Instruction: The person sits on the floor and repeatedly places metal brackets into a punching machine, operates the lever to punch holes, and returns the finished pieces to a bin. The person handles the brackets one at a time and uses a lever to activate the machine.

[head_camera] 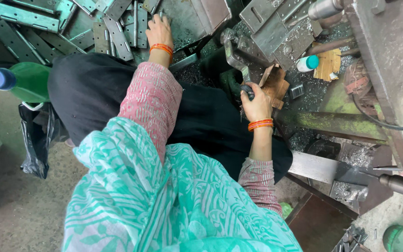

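Note:
My left hand (158,31) reaches out to a heap of flat grey metal hinge plates (117,28) at the top left, its fingers resting on one plate. My right hand (256,103) is closed around the dark knob of a bent metal lever handle (236,58) that rises toward the machine. Both wrists carry orange bangles. Whether the left fingers pinch a plate or only touch it is hidden by the hand itself.
A heavy grey machine (388,70) fills the right side, with metal shavings around it. A small white bottle with a teal cap (308,63) lies near wooden blocks (276,84). A green bottle with a blue cap (19,80) and a black bag (36,140) sit at the left.

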